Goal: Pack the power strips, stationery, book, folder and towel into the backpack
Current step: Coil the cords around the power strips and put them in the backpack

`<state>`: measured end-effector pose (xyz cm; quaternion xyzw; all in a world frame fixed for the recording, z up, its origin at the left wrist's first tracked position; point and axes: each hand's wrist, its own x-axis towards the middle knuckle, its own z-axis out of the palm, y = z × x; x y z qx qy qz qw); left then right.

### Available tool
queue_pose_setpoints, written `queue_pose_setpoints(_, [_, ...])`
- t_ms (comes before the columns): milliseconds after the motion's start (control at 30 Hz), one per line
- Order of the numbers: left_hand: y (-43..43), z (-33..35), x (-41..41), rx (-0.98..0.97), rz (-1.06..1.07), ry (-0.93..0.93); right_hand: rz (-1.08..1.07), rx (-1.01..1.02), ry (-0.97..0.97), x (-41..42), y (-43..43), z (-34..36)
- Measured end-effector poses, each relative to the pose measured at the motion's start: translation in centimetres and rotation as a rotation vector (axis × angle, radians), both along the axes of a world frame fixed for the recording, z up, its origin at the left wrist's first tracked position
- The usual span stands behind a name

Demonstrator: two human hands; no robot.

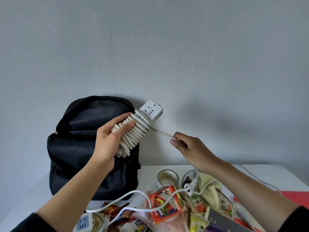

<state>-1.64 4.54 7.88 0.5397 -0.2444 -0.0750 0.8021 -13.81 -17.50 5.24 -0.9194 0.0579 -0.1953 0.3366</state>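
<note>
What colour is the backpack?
Black, seen in the head view: backpack standing open against the wall.

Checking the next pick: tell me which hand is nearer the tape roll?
Right. The right hand pinches the cord directly above the tape roll; the left hand grips the wrapped power strip, farther left.

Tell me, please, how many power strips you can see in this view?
2. One white power strip, cord wound around it, is held in the left hand before the backpack; another power strip lies at the table's near edge. Clutter may hide others.
</note>
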Motion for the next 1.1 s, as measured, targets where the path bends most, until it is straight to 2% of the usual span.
queue_pose_setpoints(67, [0.3, -0.3, 0.3, 0.109, 0.058, -0.096, 0.064, -0.092, -0.075, -0.3, 0.3, 0.7])
queue_pose_setpoints(233, [1.5, -1.2, 1.4, 0.44, 0.045, -0.367, 0.144, -0.382, -0.121, -0.1, 0.4, 2.2])
queue_pose_setpoints(367, [1.9, -0.5, 0.8, 0.687, -0.062, -0.649, 0.208, -0.562, -0.247, 0.2, 1.0, 2.9])
queue_pose_setpoints(467, [2.5, 0.8, 0.6, 0.8, -0.213, -0.75, 0.32, -0.425, -0.242, 0.3, 1.6, 3.3])
queue_pose_setpoints(533, [2.8, 1.7, 0.3, 0.862, -0.33, -0.751, 0.367, -0.229, -0.213, 0.0, 2.2, 3.6])
queue_pose_setpoints(633, [2.9, 2.1, -0.3, 0.897, -0.491, -0.719, 0.399, -0.049, -0.125, -0.1, 2.6, 4.1])
queue_pose_setpoints(733, [3.1, 1.9, -0.8, 0.868, -0.547, -0.682, 0.437, 0.084, -0.071, -0.2, 2.7, 4.3])
queue_pose_setpoints(933, [2.8, 1.1, -0.8, 0.842, -0.652, -0.668, 0.456, 0.206, -0.049, -0.5, 2.8, 4.4])
queue_pose_setpoints(1033, [2.5, 0.0, -1.7, 0.709, -0.68, -0.577, 0.468, 0.285, -0.066, -0.9, 3.3, 5.3])
queue_pose_setpoints(1100, [2.3, -0.8, -2.1, 0.583, -0.624, -0.542, 0.442, 0.314, -0.048, -0.8, 3.0, 6.0])
